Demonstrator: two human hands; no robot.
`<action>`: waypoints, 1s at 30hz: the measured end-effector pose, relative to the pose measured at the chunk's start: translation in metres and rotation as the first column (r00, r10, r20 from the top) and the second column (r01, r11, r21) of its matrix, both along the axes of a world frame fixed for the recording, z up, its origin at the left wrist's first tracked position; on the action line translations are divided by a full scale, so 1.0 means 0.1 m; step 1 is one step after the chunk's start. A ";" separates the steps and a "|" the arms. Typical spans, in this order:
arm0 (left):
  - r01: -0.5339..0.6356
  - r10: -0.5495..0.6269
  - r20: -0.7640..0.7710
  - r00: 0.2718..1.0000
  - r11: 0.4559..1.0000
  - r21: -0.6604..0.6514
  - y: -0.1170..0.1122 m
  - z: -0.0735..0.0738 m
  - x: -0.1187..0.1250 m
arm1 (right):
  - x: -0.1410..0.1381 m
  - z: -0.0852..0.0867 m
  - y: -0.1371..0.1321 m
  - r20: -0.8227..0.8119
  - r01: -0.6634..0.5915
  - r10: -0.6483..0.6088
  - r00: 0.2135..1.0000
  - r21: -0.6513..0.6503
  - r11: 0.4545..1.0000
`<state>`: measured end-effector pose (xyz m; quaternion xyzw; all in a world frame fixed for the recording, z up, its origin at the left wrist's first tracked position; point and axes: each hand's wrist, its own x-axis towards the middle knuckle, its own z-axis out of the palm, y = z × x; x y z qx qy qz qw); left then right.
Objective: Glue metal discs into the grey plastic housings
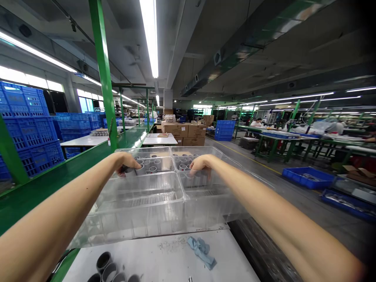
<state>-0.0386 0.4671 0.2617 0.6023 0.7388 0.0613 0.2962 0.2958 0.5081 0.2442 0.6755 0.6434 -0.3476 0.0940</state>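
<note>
Both arms reach out over a clear plastic tray (152, 207) divided into compartments. Short grey tubes stand in its far compartments. My left hand (127, 161) is closed at the far left compartment, its fingers on a grey tube (140, 170). My right hand (202, 163) bends down into the far right compartment, its fingers curled in beside grey tubes (182, 167). Its fingertips are partly hidden, and what they grip is hard to make out. The near left compartment holds no tubes that I can see.
On the white table (147, 258) in front lie several dark grey tubes (109, 271) and a crumpled blue cloth (202, 252). A green conveyor (73, 178) runs along the left, beside a green post (102, 70). Cardboard boxes (192, 131) and blue crates (225, 130) stand beyond.
</note>
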 end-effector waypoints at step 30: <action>-0.236 0.183 0.432 0.883 0.969 0.073 -0.19 -0.16 -0.26 | -0.10 -0.08 0.00 0.120 0.131 -0.151 0.981 0.160 0.978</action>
